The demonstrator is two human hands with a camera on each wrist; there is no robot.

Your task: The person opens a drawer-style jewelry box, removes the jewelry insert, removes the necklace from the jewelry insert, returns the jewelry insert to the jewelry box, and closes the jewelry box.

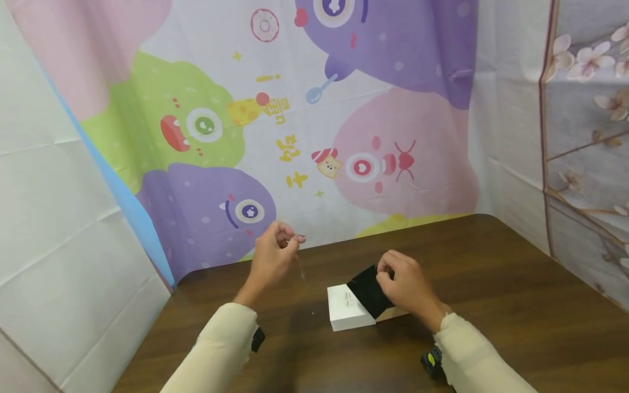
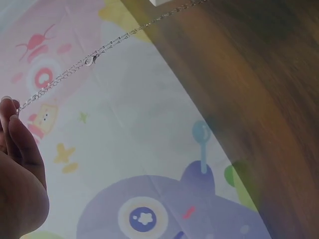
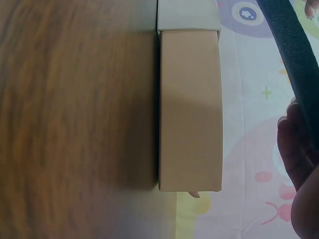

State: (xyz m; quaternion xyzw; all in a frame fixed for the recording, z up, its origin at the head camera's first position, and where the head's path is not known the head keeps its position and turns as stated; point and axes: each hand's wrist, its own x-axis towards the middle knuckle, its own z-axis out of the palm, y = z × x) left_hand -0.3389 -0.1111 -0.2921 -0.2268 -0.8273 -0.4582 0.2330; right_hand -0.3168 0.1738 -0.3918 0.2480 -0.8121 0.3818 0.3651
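Between the fingertips of the left hand (image 1: 273,256) a thin silver chain (image 2: 119,39) is pinched, raised above the table. It looks doubled in the left wrist view, with a small clasp (image 2: 90,60) partway along. The right hand (image 1: 407,282) grips a black foam pad (image 1: 368,292) by its edge, holding it tilted above the box. Under the pad, a white box sleeve (image 1: 348,309) with small print lies on the table. A tan drawer (image 3: 190,109) sticks out of the sleeve; the frames do not show what is inside it.
The box rests on a dark brown wooden table (image 1: 491,284). A cartoon-printed cloth (image 1: 304,202) hangs behind the table's far edge, and a floral panel (image 1: 589,136) stands at the right. A tiny pale speck (image 1: 313,313) lies left of the sleeve.
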